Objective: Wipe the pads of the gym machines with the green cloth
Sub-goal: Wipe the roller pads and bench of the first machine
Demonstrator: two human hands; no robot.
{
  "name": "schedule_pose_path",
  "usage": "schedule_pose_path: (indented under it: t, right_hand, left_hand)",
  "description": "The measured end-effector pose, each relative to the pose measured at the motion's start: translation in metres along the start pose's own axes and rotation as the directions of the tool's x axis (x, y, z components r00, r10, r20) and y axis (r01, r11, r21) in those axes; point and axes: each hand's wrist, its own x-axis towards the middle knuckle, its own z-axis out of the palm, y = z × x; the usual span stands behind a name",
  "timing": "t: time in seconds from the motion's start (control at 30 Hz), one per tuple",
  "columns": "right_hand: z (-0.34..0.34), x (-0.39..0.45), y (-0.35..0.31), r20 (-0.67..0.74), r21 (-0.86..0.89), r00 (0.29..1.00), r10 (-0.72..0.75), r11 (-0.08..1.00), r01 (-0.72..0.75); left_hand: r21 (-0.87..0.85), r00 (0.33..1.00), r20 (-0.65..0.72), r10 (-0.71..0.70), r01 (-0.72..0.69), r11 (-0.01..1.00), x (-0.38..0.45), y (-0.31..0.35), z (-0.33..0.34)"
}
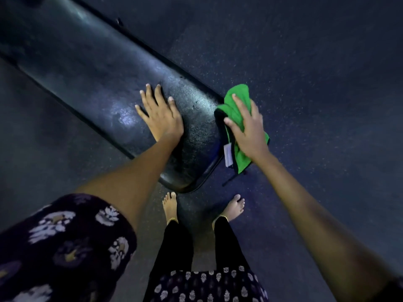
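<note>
The long black vinyl bench pad [98, 68] is running diagonally from upper left to lower centre, its glossy surface catching light. The crumpled green microfibre cloth [236, 118] is lying pressed against the pad's right edge near the rounded lower end, a white label [228, 155] hanging from its lower part.

pad: long black bench pad [98, 68], runs diagonally from upper left to lower centre, glossy
left hand [160, 115]: flat on pad top, fingers spread, palm down
right hand [246, 127]: pressing green cloth [234, 112] against pad's right edge
cloth: bunched, white tag [227, 154] hanging at lower end
floor [316, 73]: dark, speckled
feet: bare, just below pad's near end
</note>
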Motion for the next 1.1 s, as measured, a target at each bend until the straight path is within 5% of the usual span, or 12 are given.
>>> schedule_pose_path:
  t: [0.1,0.2,0.4,0.53,0.67,0.93,1.1]
  right_hand:
    - [-0.001,0.061,-0.011,0.119,-0.015,0.987,0.107,0.994,-0.106]
    - [0.003,0.09,-0.038,0.215,-0.154,0.976,0.036,0.988,-0.003]
    - [-0.003,0.01,-0.019,0.094,-0.228,0.967,-0.238,0.94,0.253]
    - [0.001,0.034,-0.017,0.077,-0.044,0.996,-0.034,0.998,0.037]
    - [0.018,0.107,-0.046,0.178,-0.109,0.981,0.077,0.992,-0.058]
    - [0.005,0.086,-0.049,0.333,-0.196,0.913,-0.235,0.93,0.311]
    - [-0.001,0.063,-0.03,0.276,-0.188,0.928,-0.252,0.932,0.309]
  left_hand:
    - [0.017,1.0,-0.007,-0.007,0.007,1.0,0.001,0.0,0.002]
    - [0.029,1.0,-0.011,-0.009,0.009,1.0,0.002,0.0,0.004]
    - [0.048,1.0,-0.013,0.003,-0.003,0.999,-0.002,0.001,0.004]
    - [0.056,1.0,-0.011,-0.005,0.006,0.998,0.001,0.0,0.004]
    - [0.046,1.0,-0.007,-0.011,0.012,0.999,0.0,-0.001,0.004]
    - [-0.001,1.0,-0.022,-0.01,0.01,1.0,0.0,0.0,0.003]
    - [-0.012,1.0,-0.019,-0.015,0.015,1.0,-0.001,0.001,0.004]
